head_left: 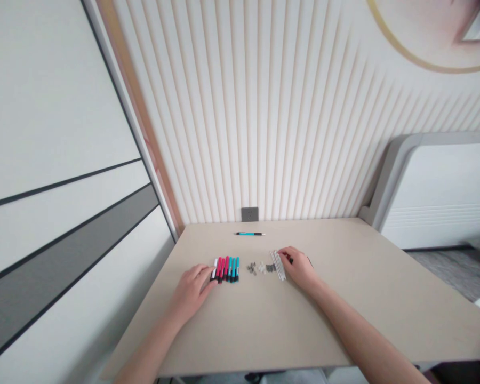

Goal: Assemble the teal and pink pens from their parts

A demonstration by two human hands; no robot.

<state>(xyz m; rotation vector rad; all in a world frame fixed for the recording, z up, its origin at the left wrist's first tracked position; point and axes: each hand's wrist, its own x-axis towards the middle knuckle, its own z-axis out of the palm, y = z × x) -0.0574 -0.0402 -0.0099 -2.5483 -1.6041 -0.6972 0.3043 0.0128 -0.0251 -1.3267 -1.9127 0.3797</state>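
A row of pen barrels (226, 269) lies side by side on the table: white at the left end, then pinkish red, then turquoise, with dark lower ends. My left hand (192, 290) is at the row's left end, its fingertips touching the white barrel (214, 269), thumb and forefinger spread apart. Several thin whitish pen refills (278, 265) lie slanted to the right. My right hand (298, 266) has its fingertips closed at the upper end of the rightmost refill. Something dark shows partly under that hand; its kind is hidden.
Between barrels and refills lie small piles of grey parts (252, 268), clear whitish parts (262, 268) and dark parts (271, 268). An assembled turquoise and black pen (250, 233) lies farther back on the table (240, 330). A ribbed wall with a socket (250, 214) stands behind.
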